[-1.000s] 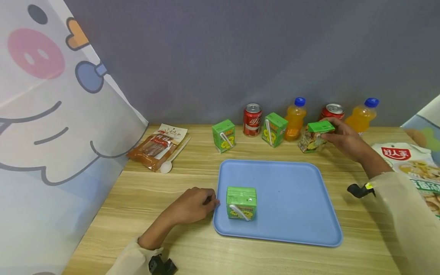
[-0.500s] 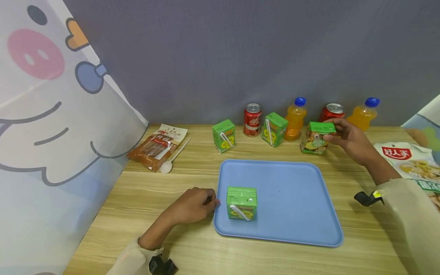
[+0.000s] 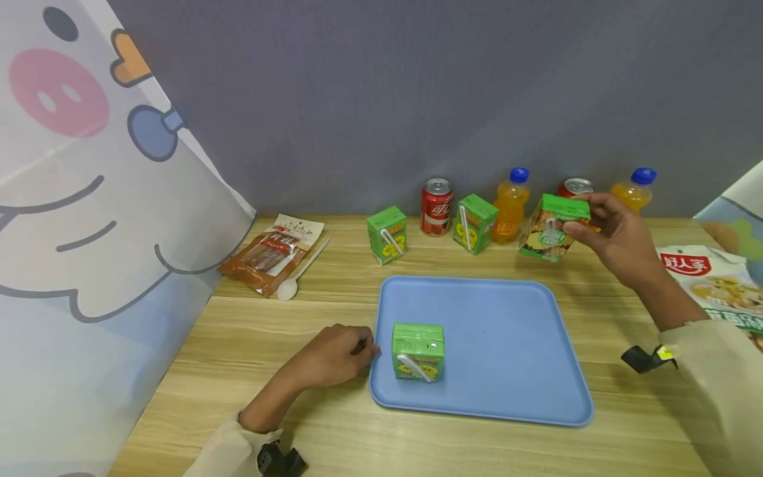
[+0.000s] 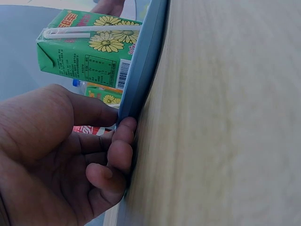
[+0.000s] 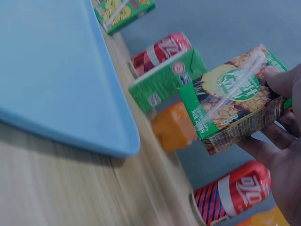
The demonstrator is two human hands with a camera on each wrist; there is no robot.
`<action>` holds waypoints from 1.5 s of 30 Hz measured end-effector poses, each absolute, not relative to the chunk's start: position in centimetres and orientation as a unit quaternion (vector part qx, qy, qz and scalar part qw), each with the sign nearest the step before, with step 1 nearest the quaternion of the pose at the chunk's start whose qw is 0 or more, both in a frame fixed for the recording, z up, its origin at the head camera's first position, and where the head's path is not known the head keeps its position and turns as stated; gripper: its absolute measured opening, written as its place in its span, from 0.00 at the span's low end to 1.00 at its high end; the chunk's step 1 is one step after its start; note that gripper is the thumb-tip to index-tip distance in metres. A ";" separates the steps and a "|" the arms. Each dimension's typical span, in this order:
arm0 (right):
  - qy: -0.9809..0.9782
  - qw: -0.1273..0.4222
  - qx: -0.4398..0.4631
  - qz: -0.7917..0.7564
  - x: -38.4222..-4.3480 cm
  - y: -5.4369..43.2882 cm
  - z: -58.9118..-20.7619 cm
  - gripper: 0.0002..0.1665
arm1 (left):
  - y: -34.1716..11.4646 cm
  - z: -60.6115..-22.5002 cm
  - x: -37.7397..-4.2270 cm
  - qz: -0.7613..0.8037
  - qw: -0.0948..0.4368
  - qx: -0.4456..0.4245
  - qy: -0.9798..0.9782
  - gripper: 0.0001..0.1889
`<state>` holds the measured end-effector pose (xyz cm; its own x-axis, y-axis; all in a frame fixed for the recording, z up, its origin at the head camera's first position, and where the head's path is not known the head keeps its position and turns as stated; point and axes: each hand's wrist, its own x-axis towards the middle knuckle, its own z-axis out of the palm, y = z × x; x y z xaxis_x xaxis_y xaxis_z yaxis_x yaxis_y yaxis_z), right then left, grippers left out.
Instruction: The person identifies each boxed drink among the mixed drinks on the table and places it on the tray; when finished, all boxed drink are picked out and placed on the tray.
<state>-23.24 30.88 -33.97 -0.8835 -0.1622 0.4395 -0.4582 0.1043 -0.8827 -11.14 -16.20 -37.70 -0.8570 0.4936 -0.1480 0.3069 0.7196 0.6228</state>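
My right hand (image 3: 622,242) grips a pineapple juice box (image 3: 550,232) by its upper part. In the right wrist view this juice box (image 5: 233,92) is tilted and off the table, with a wrapped straw on its printed face. My left hand (image 3: 335,358) pinches the left rim of the blue tray (image 3: 501,351). The left wrist view has the thumb inside the tray rim (image 4: 143,61) and curled fingers against its outer side. A green chrysanthemum-print drink carton (image 3: 418,352) stands upright on the tray's left part, just beside that hand.
Along the back stand two green cartons (image 3: 387,235) (image 3: 475,224), a cola can (image 3: 437,207), an orange drink bottle (image 3: 510,207), another can (image 3: 576,186) and bottle (image 3: 634,190). A brown snack packet (image 3: 271,254) and white spoon (image 3: 289,287) lie left; a food bag (image 3: 715,278) lies right.
My right hand has turned the pineapple juice box so its straw face shows, and raised it slightly, moving a little right. The left hand and tray have stayed put.
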 end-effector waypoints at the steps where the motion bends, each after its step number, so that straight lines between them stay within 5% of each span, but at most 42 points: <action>1: -0.733 0.120 0.213 0.635 -23.1 30.7 -33.8 0.26 | -16.2 -37.7 -11.1 0.304 0.154 0.219 0.914 0.15; 20: -0.767 0.154 0.232 0.577 -20.3 24.8 -31.2 0.27 | -16.3 -37.7 -11.1 0.301 0.148 0.218 0.916 0.15; 45: -0.779 0.056 0.266 0.565 -19.1 18.2 -32.8 0.27 | -16.3 -37.9 -11.2 0.302 0.147 0.224 0.915 0.15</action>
<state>-19.06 18.20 -32.77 -0.8518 -0.3521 0.3878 -0.4778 0.2190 -0.8507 -11.16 -16.27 -37.86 -0.8569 0.4979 -0.1333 0.3209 0.7178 0.6179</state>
